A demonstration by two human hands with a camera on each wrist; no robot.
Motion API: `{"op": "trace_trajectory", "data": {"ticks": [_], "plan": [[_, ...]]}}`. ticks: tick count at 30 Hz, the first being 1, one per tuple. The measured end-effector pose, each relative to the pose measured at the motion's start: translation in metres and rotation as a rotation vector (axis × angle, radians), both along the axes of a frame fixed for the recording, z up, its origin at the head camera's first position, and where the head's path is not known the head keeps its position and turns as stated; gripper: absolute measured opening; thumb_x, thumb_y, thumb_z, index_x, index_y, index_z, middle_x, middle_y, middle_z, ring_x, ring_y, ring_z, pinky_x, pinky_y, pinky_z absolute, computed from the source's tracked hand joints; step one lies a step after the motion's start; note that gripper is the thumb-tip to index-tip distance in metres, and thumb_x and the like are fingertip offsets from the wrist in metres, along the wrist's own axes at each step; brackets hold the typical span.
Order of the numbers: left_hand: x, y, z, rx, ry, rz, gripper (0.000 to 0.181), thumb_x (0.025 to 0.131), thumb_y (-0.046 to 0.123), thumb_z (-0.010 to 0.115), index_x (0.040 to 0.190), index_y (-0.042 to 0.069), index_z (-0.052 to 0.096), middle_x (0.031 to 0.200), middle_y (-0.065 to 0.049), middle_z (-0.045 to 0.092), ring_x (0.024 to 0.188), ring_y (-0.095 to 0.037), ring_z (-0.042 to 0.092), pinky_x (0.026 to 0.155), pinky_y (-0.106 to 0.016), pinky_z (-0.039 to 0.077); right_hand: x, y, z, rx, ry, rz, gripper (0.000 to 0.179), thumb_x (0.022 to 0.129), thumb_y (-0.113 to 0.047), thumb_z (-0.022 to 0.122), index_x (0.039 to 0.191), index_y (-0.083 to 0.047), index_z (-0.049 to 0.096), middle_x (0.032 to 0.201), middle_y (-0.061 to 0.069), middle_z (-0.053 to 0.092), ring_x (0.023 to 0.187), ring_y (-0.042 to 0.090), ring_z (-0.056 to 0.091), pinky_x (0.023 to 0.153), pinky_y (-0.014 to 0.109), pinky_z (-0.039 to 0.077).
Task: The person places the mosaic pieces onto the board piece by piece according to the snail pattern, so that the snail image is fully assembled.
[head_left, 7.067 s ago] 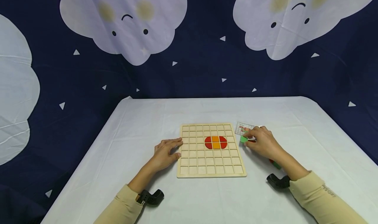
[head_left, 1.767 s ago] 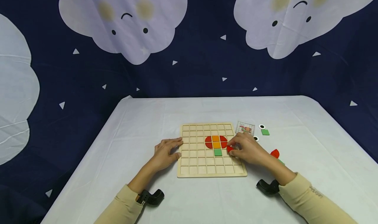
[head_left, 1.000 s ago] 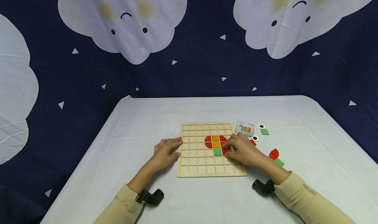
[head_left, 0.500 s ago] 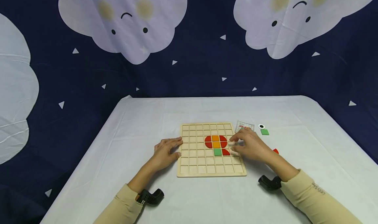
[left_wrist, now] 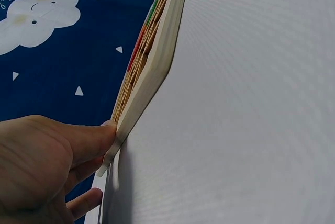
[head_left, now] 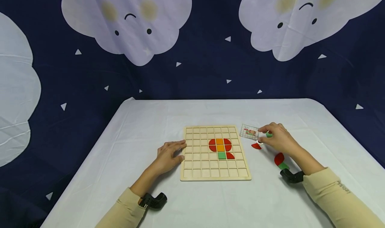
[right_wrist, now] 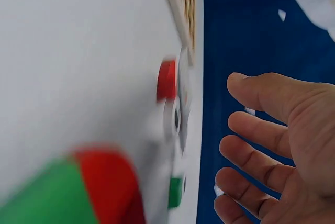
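My left hand (head_left: 169, 157) lies along the left edge of a wooden grid board (head_left: 201, 173), thumb and fingertips touching its rim; the thumb (left_wrist: 94, 139) shows against that edge in the left wrist view. Set in the grid are red quarter-round pieces (head_left: 212, 148), two orange squares (head_left: 220, 144) and a green square (head_left: 221, 155), with another red quarter-round (head_left: 230, 155) beside it. My right hand (head_left: 278, 139) hovers right of the board over loose pieces, fingers apart and holding nothing. Under its fingertips, a white eye piece (right_wrist: 171, 119) is partly hidden in the head view.
A small pattern card (head_left: 249, 132) lies by the board's upper right corner. Near it is a loose red piece (head_left: 256, 146). A green piece (head_left: 269, 134) shows behind the right fingers; a red leaf-shaped pair (head_left: 279, 158) and another green piece (head_left: 283, 166) lie closer to the wrist.
A green square and a red quarter-round have been added to the grid. My right hand has let go of the red piece and moved right, over the loose pieces. The left hand stays put.
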State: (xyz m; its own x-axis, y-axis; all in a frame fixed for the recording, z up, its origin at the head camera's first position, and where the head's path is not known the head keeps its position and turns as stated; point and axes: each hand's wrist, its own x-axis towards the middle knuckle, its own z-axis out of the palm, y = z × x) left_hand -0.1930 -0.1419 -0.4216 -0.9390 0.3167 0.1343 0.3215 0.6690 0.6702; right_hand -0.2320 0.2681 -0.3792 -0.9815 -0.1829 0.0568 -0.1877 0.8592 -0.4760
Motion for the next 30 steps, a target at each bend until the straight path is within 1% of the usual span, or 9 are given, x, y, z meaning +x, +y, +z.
{"op": "trace_trajectory", "data": {"ticks": [5,9,15,21,30], "plan": [[0.0,0.0,0.0,0.0,-0.003,0.002,0.046,0.085,0.014,0.067,0.129,0.009,0.058,0.144,0.0,0.049,0.128,-0.028,0.038,0.104,-0.053,0.017,-0.008,0.017,-0.006,0.022,-0.03,-0.045,0.042,0.085,-0.026,0.066,0.119,-0.002,0.062,0.114,0.022,0.058,0.104,0.034,0.044,0.081,0.046,0.039],[0.001,0.0,0.0,0.002,-0.003,-0.001,0.046,0.085,0.014,0.067,0.13,0.009,0.058,0.144,0.0,0.049,0.128,-0.028,0.038,0.104,-0.054,0.017,-0.014,0.027,-0.011,0.04,-0.046,-0.069,0.046,0.083,-0.027,0.067,0.12,0.0,0.061,0.115,0.025,0.057,0.103,0.035,0.045,0.08,0.047,0.04],[0.001,0.001,0.001,-0.001,-0.002,0.003,0.045,0.085,0.013,0.067,0.129,0.009,0.058,0.144,0.0,0.049,0.128,-0.028,0.038,0.104,-0.054,0.017,-0.018,0.04,-0.015,0.06,-0.045,-0.069,0.049,0.081,-0.026,0.069,0.118,0.005,0.061,0.112,0.027,0.058,0.097,0.036,0.048,0.076,0.045,0.04],[0.001,0.001,0.001,-0.002,-0.001,0.003,0.045,0.085,0.013,0.067,0.129,0.009,0.058,0.143,0.0,0.049,0.129,-0.028,0.038,0.104,-0.054,0.017,-0.022,0.047,-0.017,0.073,-0.061,-0.071,0.05,0.081,-0.027,0.07,0.117,0.007,0.06,0.11,0.028,0.058,0.097,0.039,0.047,0.079,0.05,0.039],[0.001,0.0,0.0,0.014,-0.004,0.005,0.045,0.085,0.013,0.067,0.129,0.009,0.058,0.143,0.001,0.049,0.128,-0.028,0.038,0.104,-0.053,0.017,-0.024,0.046,-0.019,0.085,-0.066,-0.056,0.041,0.082,-0.021,0.067,0.114,0.003,0.063,0.105,0.026,0.058,0.095,0.037,0.045,0.077,0.048,0.038]]}}
